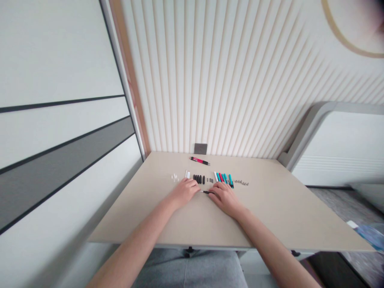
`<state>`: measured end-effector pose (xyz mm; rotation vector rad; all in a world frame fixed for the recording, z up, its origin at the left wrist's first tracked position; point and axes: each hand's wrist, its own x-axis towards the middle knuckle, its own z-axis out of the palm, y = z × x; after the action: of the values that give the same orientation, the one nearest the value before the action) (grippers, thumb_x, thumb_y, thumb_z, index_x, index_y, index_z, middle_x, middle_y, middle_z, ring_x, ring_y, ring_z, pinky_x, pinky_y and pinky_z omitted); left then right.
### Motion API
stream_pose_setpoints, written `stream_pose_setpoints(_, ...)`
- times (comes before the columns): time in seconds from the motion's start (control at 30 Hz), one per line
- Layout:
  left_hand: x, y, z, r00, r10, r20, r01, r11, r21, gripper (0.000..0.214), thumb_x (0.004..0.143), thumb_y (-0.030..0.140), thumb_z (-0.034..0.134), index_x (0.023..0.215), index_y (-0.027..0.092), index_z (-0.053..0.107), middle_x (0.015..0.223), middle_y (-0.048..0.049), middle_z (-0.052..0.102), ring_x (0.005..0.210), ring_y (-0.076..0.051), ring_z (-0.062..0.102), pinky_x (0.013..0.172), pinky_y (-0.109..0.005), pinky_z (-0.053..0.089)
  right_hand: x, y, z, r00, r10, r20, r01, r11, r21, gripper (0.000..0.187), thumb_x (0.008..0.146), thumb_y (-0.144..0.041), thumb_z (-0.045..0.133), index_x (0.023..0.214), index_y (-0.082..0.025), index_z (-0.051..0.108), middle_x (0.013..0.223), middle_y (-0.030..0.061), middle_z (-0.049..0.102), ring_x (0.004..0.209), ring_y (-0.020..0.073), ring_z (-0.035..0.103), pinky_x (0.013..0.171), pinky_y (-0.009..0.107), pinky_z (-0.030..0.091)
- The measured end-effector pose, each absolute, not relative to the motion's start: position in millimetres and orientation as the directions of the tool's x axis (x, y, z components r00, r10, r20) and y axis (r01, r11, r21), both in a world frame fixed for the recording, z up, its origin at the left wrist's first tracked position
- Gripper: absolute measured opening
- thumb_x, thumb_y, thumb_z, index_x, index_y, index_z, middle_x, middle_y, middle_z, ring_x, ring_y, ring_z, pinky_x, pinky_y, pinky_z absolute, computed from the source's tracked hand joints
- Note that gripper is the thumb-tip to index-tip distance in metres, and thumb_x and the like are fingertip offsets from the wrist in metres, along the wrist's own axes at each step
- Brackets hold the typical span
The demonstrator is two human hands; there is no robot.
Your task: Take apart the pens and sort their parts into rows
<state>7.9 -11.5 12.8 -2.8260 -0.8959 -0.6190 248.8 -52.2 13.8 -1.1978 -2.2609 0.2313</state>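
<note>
The right hand lies low over the beige tabletop, its fingers closed together around one end of a slim black pen barrel. The barrel runs toward 9 o'clock from that hand, and its thin silver tip ends just beside the left hand. The left hand's fingers are bunched together and point toward 3 o'clock; whether they touch the tip is too small to tell.

At 12 o'clock from the gap between the hands, a row of parts crosses the table: short black pieces, small grey bits, then white, red and teal pen bodies, standing close together. Farther out at 12 o'clock, a red-and-black pen lies alone near the far edge — well apart from the row. Small clear pieces sit at 11 o'clock from the left hand, and tiny metal parts at 2 o'clock from the right.
</note>
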Motion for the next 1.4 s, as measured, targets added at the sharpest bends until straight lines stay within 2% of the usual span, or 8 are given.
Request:
stream_pose_setpoints(0.1,8,-11,14,0.727,0.547,0.414,0.590,-0.807,0.029,0.016,0.095,0.018,0.052,0.094,0.021,0.067,0.089,-0.0032,0.063,0.087,-0.017,0.058,0.081,-0.033,0.043,251,-51,12,-0.456,0.803,0.384,0.706,0.589,-0.393,0.023,0.095,-0.034,0.049,0.103,-0.025,0.068,0.101,0.0071,0.065,0.100,0.0225,0.059,0.092,0.039,0.044)
stream_pose_setpoints(0.33,-1,-7,15,0.597,0.642,0.481,0.701,-0.709,0.076,0.017,0.097,0.021,0.049,0.093,0.020,0.066,0.092,-0.0041,0.063,0.091,-0.019,0.058,0.084,-0.035,0.043,263,-46,10,-0.358,0.855,0.376,0.747,0.504,-0.434,0.023,0.095,-0.031,0.049,0.103,-0.022,0.068,0.100,0.0067,0.068,0.097,0.0217,0.060,0.089,0.037,0.045)
stream_pose_setpoints(0.57,-6,-5,17,0.518,0.692,0.503,0.736,-0.660,0.150,0.019,0.098,0.023,0.047,0.094,0.020,0.065,0.094,-0.0042,0.063,0.092,-0.019,0.058,0.083,-0.034,0.044,263,-47,10,-0.388,0.857,0.338,0.744,0.508,-0.433,0.022,0.093,-0.030,0.051,0.100,-0.023,0.070,0.098,0.0065,0.067,0.095,0.0212,0.060,0.089,0.037,0.046)
stream_pose_setpoints(0.8,2,-9,16,0.612,0.667,0.426,0.670,-0.723,0.170,0.017,0.097,0.021,0.047,0.095,0.019,0.065,0.097,-0.0040,0.064,0.093,-0.018,0.059,0.084,-0.033,0.044,261,-46,5,-0.362,0.835,0.414,0.718,0.533,-0.447,0.025,0.092,-0.035,0.056,0.113,-0.022,0.064,0.103,0.0073,0.065,0.098,0.0219,0.059,0.090,0.037,0.046)
stream_pose_setpoints(1.0,7,-12,16,0.699,0.596,0.395,0.580,-0.796,0.173,0.016,0.097,0.018,0.049,0.098,0.019,0.064,0.095,-0.0030,0.066,0.091,-0.016,0.060,0.083,-0.030,0.044,256,-50,12,-0.477,0.743,0.469,0.637,0.660,-0.398,0.019,0.097,-0.025,0.047,0.104,-0.023,0.065,0.094,0.0055,0.067,0.092,0.0203,0.060,0.087,0.036,0.046)
stream_pose_setpoints(1.2,7,-14,17,0.691,0.599,0.405,0.576,-0.794,0.193,0.017,0.097,0.016,0.047,0.098,0.019,0.064,0.094,-0.0031,0.066,0.092,-0.016,0.061,0.084,-0.030,0.044,254,-52,14,-0.515,0.706,0.487,0.618,0.699,-0.360,0.019,0.097,-0.029,0.049,0.105,-0.022,0.065,0.092,0.0065,0.067,0.090,0.0206,0.060,0.083,0.035,0.047)
stream_pose_setpoints(1.4,6,-15,20,0.683,0.614,0.395,0.585,-0.784,0.206,0.018,0.097,0.017,0.046,0.105,0.020,0.062,0.099,-0.0035,0.067,0.097,-0.018,0.061,0.088,-0.032,0.044,254,-49,11,-0.409,0.728,0.550,0.665,0.651,-0.366,0.022,0.097,-0.029,0.047,0.103,-0.023,0.067,0.091,0.0066,0.068,0.088,0.0202,0.062,0.084,0.034,0.047)
